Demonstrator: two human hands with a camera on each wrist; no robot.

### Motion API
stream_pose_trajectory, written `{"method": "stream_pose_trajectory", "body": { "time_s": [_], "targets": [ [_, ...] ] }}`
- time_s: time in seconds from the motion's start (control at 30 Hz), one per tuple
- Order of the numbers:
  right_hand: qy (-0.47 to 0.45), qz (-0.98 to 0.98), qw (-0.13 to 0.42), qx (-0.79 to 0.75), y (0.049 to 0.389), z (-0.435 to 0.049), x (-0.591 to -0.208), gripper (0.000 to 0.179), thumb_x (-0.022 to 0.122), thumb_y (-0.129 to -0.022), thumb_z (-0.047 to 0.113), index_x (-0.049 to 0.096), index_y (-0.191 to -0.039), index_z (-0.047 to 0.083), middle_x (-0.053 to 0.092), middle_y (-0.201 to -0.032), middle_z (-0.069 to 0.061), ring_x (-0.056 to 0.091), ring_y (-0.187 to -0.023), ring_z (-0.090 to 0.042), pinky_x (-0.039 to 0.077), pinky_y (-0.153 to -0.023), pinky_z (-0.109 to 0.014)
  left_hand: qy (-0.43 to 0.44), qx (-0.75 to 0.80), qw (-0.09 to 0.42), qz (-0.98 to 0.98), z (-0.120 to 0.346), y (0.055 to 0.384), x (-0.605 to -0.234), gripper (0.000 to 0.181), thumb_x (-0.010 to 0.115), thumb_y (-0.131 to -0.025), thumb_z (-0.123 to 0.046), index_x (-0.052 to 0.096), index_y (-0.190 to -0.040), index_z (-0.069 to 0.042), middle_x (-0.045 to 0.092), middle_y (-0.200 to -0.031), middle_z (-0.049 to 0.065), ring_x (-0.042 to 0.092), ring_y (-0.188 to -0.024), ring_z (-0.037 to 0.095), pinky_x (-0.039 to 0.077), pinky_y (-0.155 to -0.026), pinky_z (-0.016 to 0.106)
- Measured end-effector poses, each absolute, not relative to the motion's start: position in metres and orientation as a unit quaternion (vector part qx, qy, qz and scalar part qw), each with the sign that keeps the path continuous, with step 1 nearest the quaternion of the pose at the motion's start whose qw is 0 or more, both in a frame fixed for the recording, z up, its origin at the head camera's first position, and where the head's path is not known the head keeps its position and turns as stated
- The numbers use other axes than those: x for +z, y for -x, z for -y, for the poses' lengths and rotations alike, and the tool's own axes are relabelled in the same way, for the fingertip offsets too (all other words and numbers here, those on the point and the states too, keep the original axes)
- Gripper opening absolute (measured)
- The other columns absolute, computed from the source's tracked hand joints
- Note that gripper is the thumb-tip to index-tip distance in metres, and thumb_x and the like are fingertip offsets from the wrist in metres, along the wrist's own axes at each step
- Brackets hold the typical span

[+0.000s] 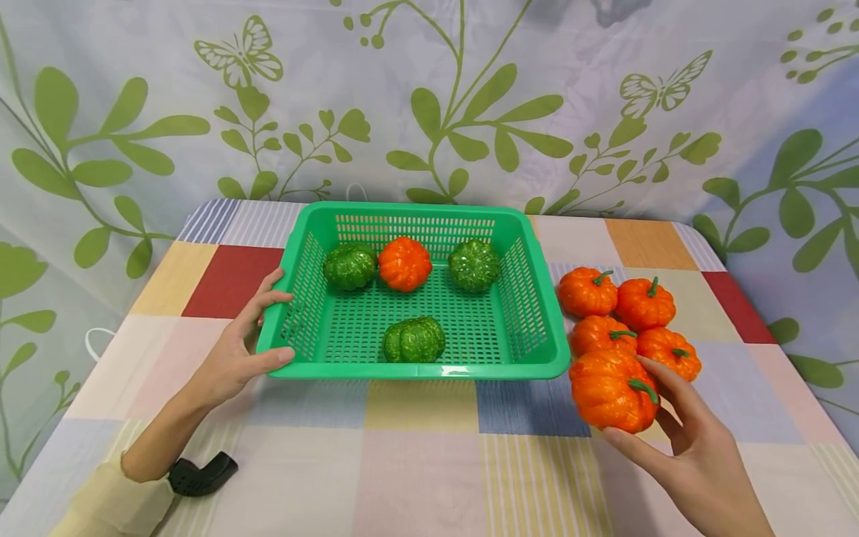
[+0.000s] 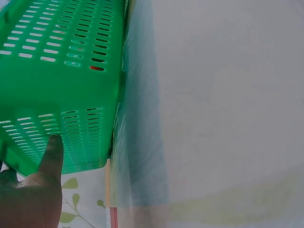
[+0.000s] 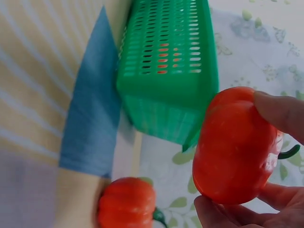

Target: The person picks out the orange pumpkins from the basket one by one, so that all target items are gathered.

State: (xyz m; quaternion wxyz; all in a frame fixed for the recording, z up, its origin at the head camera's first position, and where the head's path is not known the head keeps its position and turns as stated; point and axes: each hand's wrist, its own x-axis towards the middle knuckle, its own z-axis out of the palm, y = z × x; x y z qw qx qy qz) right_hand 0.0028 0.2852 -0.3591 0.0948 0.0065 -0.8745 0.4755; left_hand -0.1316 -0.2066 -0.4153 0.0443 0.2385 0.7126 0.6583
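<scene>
At the front right, my right hand (image 1: 705,455) pinches an orange toy pumpkin (image 1: 611,391) with a green stem, thumb on one side and fingers on the other. In the right wrist view that pumpkin (image 3: 235,147) is held up off the table. My left hand (image 1: 235,354) grips the left end of a green plastic basket (image 1: 416,371); its thumb and fingertips lie at the rim. From the left wrist, one straight finger (image 2: 53,154) shows against the basket's slotted outer wall. Inside the basket lie one orange pumpkin (image 1: 405,264) and three green pumpkins (image 1: 474,265).
Several orange pumpkins (image 1: 646,303) sit in a cluster on the table right of the basket. A patchwork-patterned cloth (image 1: 423,462) covers the table. Behind it hangs a leaf-print curtain (image 1: 376,89). A black curved device (image 1: 201,474) is at the left wrist.
</scene>
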Motion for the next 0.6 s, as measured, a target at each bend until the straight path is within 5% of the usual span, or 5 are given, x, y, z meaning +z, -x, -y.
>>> {"method": "stream_pose_trajectory", "body": {
  "time_s": [0.6],
  "targets": [
    [0.021, 0.92, 0.032, 0.39, -0.006, -0.323, -0.404, 0.085, 0.084, -0.079, 0.012, 0.038, -0.151, 0.01, 0.04, -0.139, 0.006, 0.037, -0.115, 0.011, 0.035, -0.084, 0.001, -0.239, 0.663, 0.046, -0.708, 0.206, 0.132, -0.415, 0.06, 0.058, -0.085, 0.011, 0.038, -0.14, 0.002, 0.004, -0.164, 0.001, 0.02, -0.136, 0.026, 0.049, -0.09, 0.022]
  ]
}}
